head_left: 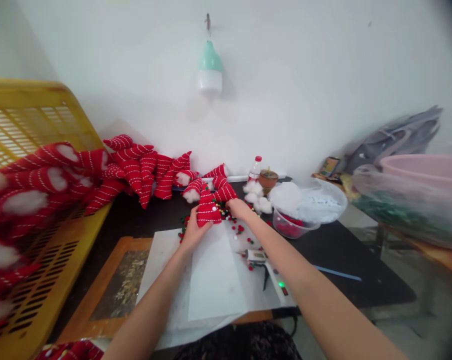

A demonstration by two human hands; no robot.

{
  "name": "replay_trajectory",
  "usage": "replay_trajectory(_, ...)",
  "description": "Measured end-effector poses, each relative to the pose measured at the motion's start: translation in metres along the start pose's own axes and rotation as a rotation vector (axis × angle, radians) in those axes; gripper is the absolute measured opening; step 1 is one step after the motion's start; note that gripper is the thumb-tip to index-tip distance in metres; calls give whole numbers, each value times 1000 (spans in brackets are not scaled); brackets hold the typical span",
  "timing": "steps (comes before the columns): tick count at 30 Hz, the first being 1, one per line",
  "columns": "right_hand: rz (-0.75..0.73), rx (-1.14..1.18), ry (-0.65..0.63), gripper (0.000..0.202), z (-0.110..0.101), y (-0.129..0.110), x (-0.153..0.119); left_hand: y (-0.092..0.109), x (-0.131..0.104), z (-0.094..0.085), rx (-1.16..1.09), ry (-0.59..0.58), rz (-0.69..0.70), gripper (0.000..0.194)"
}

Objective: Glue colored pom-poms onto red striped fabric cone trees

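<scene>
My left hand (197,228) is closed on a red cone-shaped hat (208,210) with white stitched stripes and small pompoms on it, held above the top of a white sheet (215,280). To its right, my right hand (238,208) reaches among small red, green and white pompoms (240,229); its fingertips are hidden, so what they touch does not show. More striped red cones (223,188) lie just behind the hands. A glue gun (255,256) rests on the paper below my right forearm.
A yellow crate (84,250) of stuffed red cones stands at the left. Behind my right hand are white fluff balls (262,204), a bottle (255,170) and a brown pot (268,180). Plastic tubs (293,227) and a pink basin (424,167) stand at the right.
</scene>
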State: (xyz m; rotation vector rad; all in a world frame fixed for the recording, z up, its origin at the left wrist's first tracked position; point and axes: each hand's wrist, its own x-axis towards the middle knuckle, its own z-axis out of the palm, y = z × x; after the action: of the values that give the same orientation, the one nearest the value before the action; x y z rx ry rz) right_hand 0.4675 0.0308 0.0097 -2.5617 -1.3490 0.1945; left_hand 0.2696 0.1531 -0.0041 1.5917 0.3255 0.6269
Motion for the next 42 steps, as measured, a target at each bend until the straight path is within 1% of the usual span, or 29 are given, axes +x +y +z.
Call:
replay_trajectory(3, -6, 84, 25, 18, -4, 6, -8, 1, 0, 1, 2, 2, 10, 73)
replay_trajectory(6, -56, 241, 104, 1, -11, 8, -21, 1, -1, 1, -21, -3, 7, 74)
replay_trajectory(9, -143, 435, 196, 5, -21, 2, -36, 1, -3, 1, -74, -12, -38, 75)
replay_trajectory(12, -221, 599, 269, 14, -31, -12, -49, -1, -4, 0, -125, -33, -67, 71)
replay_trajectory(15, -276, 705, 316, 19, -38, -28, -57, -3, -6, -1, -177, -52, -72, 72)
replay_trajectory(18, -306, 759, 364, 15, -41, -39, -61, -2, -7, -1, -256, -66, -90, 79)
replay_trajectory(23, -317, 800, 407, 14, -44, -48, -69, 9, -11, 2, -389, -98, -112, 87)
replay_trajectory(27, -321, 834, 450, 15, -48, -53, -74, 15, -12, 4, -427, -108, -125, 92)
replay_trajectory(33, -374, 769, 399, 7, -47, -57, -76, 15, -12, 4, -379, -102, -116, 90)
replay_trajectory(36, -410, 723, 396, 9, -43, -54, -75, 16, -13, 5, -362, -108, -112, 91)
replay_trajectory(38, -368, 661, 401, 13, -42, -49, -71, 16, -12, 5, -353, -104, -118, 90)
replay_trajectory(40, -256, 573, 412, 20, -41, -41, -64, 13, -11, 4, -343, -78, -129, 88)
replay_trajectory(42, -139, 489, 414, 26, -39, -31, -55, 10, -9, 3, -347, -16, -143, 87)
